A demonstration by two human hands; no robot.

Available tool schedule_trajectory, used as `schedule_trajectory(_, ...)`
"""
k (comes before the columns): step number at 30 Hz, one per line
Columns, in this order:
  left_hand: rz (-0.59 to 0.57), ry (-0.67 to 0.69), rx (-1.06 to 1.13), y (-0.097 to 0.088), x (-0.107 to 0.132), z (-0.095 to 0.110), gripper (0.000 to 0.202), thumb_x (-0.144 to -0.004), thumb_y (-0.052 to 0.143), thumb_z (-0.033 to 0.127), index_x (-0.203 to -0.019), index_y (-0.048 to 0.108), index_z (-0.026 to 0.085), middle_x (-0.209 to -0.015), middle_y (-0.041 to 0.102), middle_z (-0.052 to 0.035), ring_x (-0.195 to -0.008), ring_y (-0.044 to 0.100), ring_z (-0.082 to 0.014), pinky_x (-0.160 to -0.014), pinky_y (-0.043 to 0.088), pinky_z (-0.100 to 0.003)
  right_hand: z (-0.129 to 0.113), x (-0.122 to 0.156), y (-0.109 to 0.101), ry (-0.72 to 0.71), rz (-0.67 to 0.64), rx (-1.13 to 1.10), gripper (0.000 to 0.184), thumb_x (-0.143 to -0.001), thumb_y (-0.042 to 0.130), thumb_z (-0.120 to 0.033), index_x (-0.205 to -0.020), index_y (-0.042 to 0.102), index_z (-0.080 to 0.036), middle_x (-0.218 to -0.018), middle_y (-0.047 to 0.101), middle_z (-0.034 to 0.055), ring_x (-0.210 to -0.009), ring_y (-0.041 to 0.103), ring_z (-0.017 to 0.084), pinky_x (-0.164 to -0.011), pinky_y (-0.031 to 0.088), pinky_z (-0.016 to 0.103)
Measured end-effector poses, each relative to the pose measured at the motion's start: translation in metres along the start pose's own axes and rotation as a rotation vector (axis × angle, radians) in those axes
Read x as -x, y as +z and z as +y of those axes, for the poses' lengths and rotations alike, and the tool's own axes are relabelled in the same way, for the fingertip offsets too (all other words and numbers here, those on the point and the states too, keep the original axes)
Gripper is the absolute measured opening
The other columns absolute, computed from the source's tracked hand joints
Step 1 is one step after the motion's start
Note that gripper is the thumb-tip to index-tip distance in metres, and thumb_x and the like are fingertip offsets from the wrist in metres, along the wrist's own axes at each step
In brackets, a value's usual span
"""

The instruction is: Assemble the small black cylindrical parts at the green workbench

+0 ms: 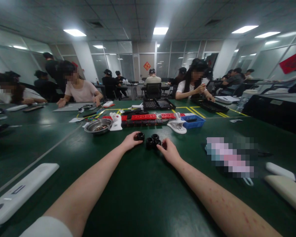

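My left hand (pixel 130 141) is closed around a small black round piece (pixel 140 136) with a hollow-looking top, resting at table height. Just right of it stand three similar pieces in a tight cluster: one at the back (pixel 155 136), one at the front left (pixel 149 143) and one at the front right (pixel 158 142). The fingers and thumb of my right hand (pixel 170 150) curl about the front right piece and touch its side. What exactly these glossy black pieces are cannot be made out.
Beyond my hands lie a metal bowl (pixel 98 126) of small parts, two white stands (pixel 116 122) (pixel 178 124), a red strip (pixel 144 117) and a blue tray (pixel 193 121). A white device (pixel 24 191) lies left, a blurred pink pouch (pixel 229 156) right. Co-workers sit opposite.
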State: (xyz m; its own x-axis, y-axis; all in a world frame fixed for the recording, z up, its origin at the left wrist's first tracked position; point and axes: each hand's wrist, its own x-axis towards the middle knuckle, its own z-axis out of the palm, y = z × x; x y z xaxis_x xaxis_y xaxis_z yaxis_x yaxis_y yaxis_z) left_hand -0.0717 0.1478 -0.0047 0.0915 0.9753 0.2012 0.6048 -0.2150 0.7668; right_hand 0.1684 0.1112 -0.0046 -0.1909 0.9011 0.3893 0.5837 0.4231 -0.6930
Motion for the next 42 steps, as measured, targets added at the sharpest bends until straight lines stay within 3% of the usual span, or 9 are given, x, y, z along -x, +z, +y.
schedule_trajectory(4, 0.081, -0.076, -0.13, -0.036, 0.042, -0.012, 0.059, -0.065, 0.066, 0.035, -0.119, 0.047, 0.02, -0.107, 0.06, -0.0071, -0.1, 0.055, -0.0247, -0.09, 0.04, -0.037, 0.001, -0.002, 0.001, 0.003, -0.005, -0.005, 0.021, -0.075, 0.048, -0.041, -0.077, 0.042, -0.021, -0.067, 0.051, -0.0014, -0.062, 0.05, 0.016, -0.057, 0.039, 0.027)
schedule_trajectory(14, 0.261, -0.33, -0.509, -0.126, 0.189, -0.028, 0.07, -0.071, 0.058, 0.047, -0.129, 0.03, 0.02, -0.105, 0.061, -0.0095, -0.095, 0.059, -0.0274, -0.083, 0.044, -0.037, 0.001, -0.003, 0.001, 0.014, -0.002, 0.02, 0.023, -0.073, 0.046, -0.043, -0.076, 0.042, -0.021, -0.066, 0.05, -0.0002, -0.063, 0.05, 0.018, -0.061, 0.038, 0.03)
schedule_trajectory(20, 0.327, -0.474, -0.599, -0.149, 0.231, -0.025, 0.067, -0.071, 0.055, 0.047, -0.126, 0.031, 0.017, -0.102, 0.062, -0.0104, -0.094, 0.06, -0.0267, -0.079, 0.045, -0.034, -0.006, 0.004, -0.002, 0.042, 0.02, 0.046, 0.021, -0.074, 0.045, -0.04, -0.078, 0.043, -0.02, -0.072, 0.052, 0.0024, -0.068, 0.052, 0.019, -0.063, 0.04, 0.03)
schedule_trajectory(24, 0.299, -0.49, -0.597, -0.151, 0.239, -0.019, 0.07, -0.071, 0.053, 0.046, -0.127, 0.029, 0.013, -0.099, 0.062, -0.0104, -0.088, 0.062, -0.0271, -0.076, 0.046, -0.034, -0.01, 0.003, -0.012, 0.089, 0.05, 0.08, 0.021, -0.077, 0.045, -0.037, -0.086, 0.046, -0.018, -0.082, 0.056, 0.0052, -0.075, 0.055, 0.019, -0.068, 0.042, 0.03)
schedule_trajectory(28, 0.25, -0.459, -0.659, -0.152, 0.247, -0.011, 0.071, -0.072, 0.051, 0.046, -0.13, 0.026, 0.013, -0.104, 0.06, -0.0123, -0.094, 0.059, -0.0281, -0.081, 0.044, -0.036, -0.015, -0.021, -0.029, 0.191, 0.055, 0.137, 0.026, -0.082, 0.045, -0.031, -0.1, 0.047, -0.013, -0.093, 0.058, 0.0094, -0.085, 0.056, 0.02, -0.075, 0.043, 0.031)
schedule_trajectory(32, 0.445, -0.268, -0.969, -0.141, 0.254, 0.02, 0.091, -0.063, 0.056, 0.056, -0.133, 0.023, 0.007, -0.129, 0.04, -0.0203, -0.114, 0.042, -0.0365, -0.093, 0.034, -0.046, -0.029, -0.059, -0.036, 0.243, -0.117, 0.181, 0.023, -0.085, 0.048, -0.029, -0.101, 0.053, -0.014, -0.1, 0.058, 0.0072, -0.088, 0.057, 0.019, -0.077, 0.046, 0.034)
schedule_trajectory(35, 0.509, -0.087, -1.019, -0.117, 0.251, 0.054, 0.09, -0.067, 0.052, 0.062, -0.134, 0.021, 0.011, -0.135, 0.033, -0.0178, -0.117, 0.038, -0.036, -0.095, 0.032, -0.048, -0.041, -0.08, -0.027, 0.246, -0.326, 0.207, 0.024, -0.087, 0.049, -0.03, -0.106, 0.053, -0.016, -0.108, 0.056, 0.0058, -0.09, 0.057, 0.018, -0.077, 0.048, 0.038)
schedule_trajectory(38, 0.371, 0.053, -0.909, -0.086, 0.229, 0.083, 0.067, -0.076, 0.048, 0.054, -0.131, 0.03, 0.02, -0.132, 0.04, -0.0098, -0.116, 0.04, -0.0286, -0.093, 0.037, -0.043, -0.048, -0.091, -0.014, 0.279, -0.534, 0.235, 0.025, -0.087, 0.049, -0.029, -0.107, 0.052, -0.016, -0.109, 0.055, 0.0061, -0.091, 0.057, 0.019, -0.077, 0.048, 0.038)
schedule_trajectory(42, 0.124, 0.145, -0.736, -0.044, 0.163, 0.101, 0.048, -0.077, 0.052, 0.049, -0.118, 0.049, 0.025, -0.125, 0.048, -0.0049, -0.114, 0.044, -0.0251, -0.092, 0.039, -0.04, -0.048, -0.1, -0.006, 0.347, -0.706, 0.259, 0.026, -0.086, 0.05, -0.029, -0.109, 0.051, -0.015, -0.108, 0.055, 0.0064, -0.09, 0.057, 0.018, -0.076, 0.049, 0.038)
